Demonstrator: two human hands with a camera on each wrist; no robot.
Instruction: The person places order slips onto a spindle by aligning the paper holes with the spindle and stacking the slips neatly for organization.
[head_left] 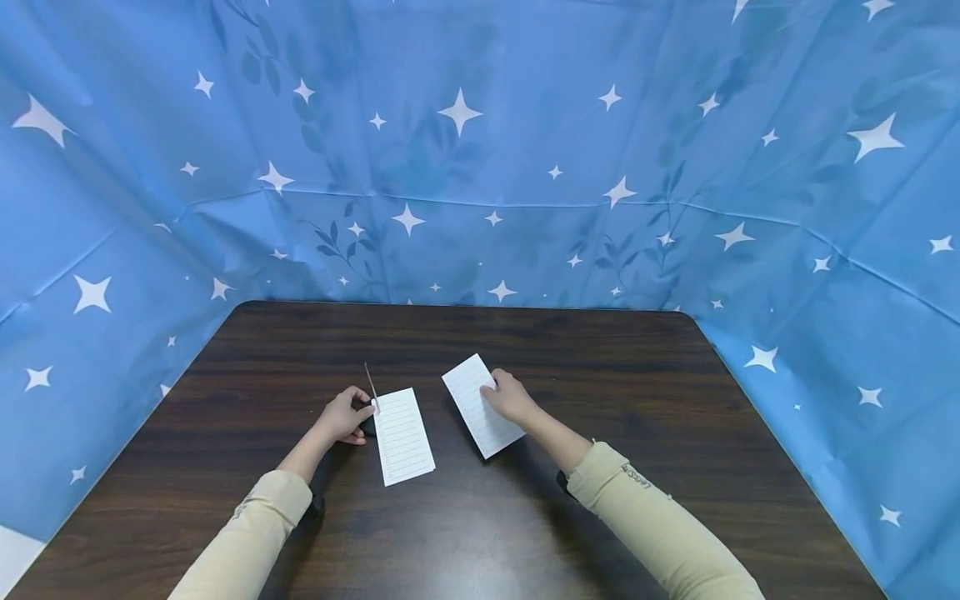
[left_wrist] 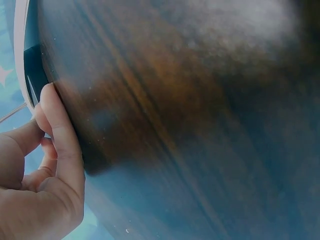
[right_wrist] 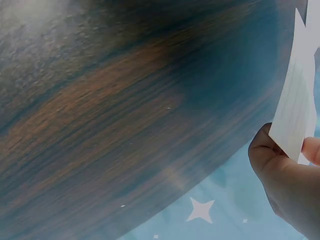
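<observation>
My left hand (head_left: 345,417) grips the black base of what looks like a paper spike (head_left: 372,385), with the thumb near a sheet's corner. Its thin rod stands up at the top-left corner of a small stack of lined paper sheets (head_left: 405,442). Much of the base is hidden by hand and paper. To the right, my right hand (head_left: 512,397) pinches another lined paper stack (head_left: 480,408), thumb on top and tilted above the table. The right wrist view shows that paper (right_wrist: 295,110) between thumb and fingers. Only fingers (left_wrist: 62,130) and a dark edge show in the left wrist view.
Both stacks are over a dark wood-grain table (head_left: 637,392) with rounded far corners. A blue curtain (head_left: 525,125) with white stars hangs behind it and along the sides.
</observation>
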